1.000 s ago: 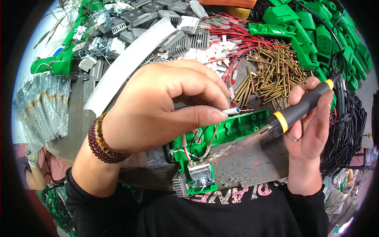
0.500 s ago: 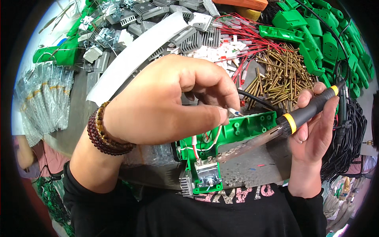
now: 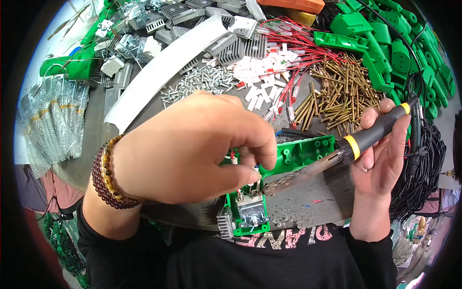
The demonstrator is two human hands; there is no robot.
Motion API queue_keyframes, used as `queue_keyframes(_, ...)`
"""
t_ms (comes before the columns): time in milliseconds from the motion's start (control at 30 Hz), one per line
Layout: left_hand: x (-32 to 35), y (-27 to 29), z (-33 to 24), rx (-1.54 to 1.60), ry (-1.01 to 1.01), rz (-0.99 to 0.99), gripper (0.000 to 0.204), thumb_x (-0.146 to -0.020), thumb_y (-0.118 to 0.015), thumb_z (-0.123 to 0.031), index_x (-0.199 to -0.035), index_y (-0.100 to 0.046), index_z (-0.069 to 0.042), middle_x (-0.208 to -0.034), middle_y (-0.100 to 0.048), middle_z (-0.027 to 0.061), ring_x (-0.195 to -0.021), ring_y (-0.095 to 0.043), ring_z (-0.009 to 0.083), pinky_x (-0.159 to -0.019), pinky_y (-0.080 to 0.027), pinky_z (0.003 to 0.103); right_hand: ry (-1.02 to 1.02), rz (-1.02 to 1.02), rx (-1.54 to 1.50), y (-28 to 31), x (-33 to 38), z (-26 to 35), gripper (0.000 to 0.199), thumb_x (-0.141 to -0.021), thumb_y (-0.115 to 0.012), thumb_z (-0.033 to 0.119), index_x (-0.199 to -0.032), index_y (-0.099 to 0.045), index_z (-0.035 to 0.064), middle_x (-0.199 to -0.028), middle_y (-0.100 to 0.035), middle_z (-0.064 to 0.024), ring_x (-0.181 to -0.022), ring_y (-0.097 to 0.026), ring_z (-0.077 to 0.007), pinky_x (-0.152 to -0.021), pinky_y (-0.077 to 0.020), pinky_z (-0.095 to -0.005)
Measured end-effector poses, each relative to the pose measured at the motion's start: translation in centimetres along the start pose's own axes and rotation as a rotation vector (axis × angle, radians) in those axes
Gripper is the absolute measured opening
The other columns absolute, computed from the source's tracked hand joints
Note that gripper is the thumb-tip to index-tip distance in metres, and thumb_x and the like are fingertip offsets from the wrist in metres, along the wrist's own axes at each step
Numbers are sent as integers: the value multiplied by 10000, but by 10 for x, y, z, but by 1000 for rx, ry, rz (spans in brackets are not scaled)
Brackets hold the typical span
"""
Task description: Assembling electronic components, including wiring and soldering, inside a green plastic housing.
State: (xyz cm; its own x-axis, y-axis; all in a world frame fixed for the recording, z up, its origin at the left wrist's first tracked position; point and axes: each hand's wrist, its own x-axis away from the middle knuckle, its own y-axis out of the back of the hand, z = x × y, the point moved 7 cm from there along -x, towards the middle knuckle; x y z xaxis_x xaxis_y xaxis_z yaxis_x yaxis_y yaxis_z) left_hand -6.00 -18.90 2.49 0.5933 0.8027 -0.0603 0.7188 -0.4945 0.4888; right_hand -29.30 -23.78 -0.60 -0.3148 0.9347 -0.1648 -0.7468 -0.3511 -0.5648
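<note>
In the head view, the green plastic housing (image 3: 293, 156) lies on the grey table (image 3: 308, 212), near its front edge and just in front of the person's chest. The left hand (image 3: 192, 149) covers the left part of the housing from above. Its fingers (image 3: 250, 139) are curled down and pressed together over the inside of the housing, where thin wires show; what exactly this grip pinches is hidden under the fingers. A bead bracelet (image 3: 108, 176) sits on the left wrist.

The right hand (image 3: 385, 154) is at the right of the housing. Its grip is closed around the black and yellow handle of the soldering iron (image 3: 346, 149), which is tilted down to the left. The metal tip of the iron reaches the housing just beside the left thumb. A small metal part (image 3: 250, 212) sits in the lower end of the housing, close to the table edge.

Open room is small. Behind the housing lie brass screws (image 3: 337, 96), red wires with white connectors (image 3: 279, 62) and silver screws (image 3: 202, 82). Green plastic shells (image 3: 385, 43) fill the far right, and black cables (image 3: 423, 164) hang at the right edge. Only the dark strip of table below the iron is bare.
</note>
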Motion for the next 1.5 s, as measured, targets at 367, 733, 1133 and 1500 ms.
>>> queue_keyframes(367, 1, -4, -4, -170, -22, -26, 107, -700, -789, -47, -788, -742, -86, -755, -701, 6, -744, -602, 203, -748, -435, 332, -11, -26, -7, 4, -1, 1, 401, -1076, -392, 435, -1216, -508, 78, -991, -665, -179, -453, -553, -109, -381, -411, -166)
queue_keyframes(733, 5, -5, -6, -253, 51, 0, 105, -712, -807, -86, -788, -738, -108, -756, -692, -6, -769, -597, 202, -815, -375, 346, -36, -108, 3, 7, 0, -5, 399, -1080, -388, 422, -1223, -514, 71, -967, -666, -161, -476, -542, -81, -397, -417, -163)
queue_keyframes(1133, 15, -9, -2, -282, 7, -102, 108, -721, -822, -163, -774, -730, -149, -756, -666, -43, -801, -582, 202, -814, -343, 364, 21, -53, 51, 4, -1, -1, 398, -1081, -381, 420, -1227, -510, 73, -968, -665, -168, -467, -528, -87, -405, -414, -168)
queue_keyframes(1500, 21, -8, -8, -271, -75, -126, 79, -759, -785, -162, -817, -733, -175, -790, -681, -53, -853, -582, 193, -855, -330, 373, 359, -21, 267, -2, -3, 88, 456, -1072, -433, 399, -1357, -456, 44, -1146, -604, -221, -561, -596, -131, -483, -499, -195)
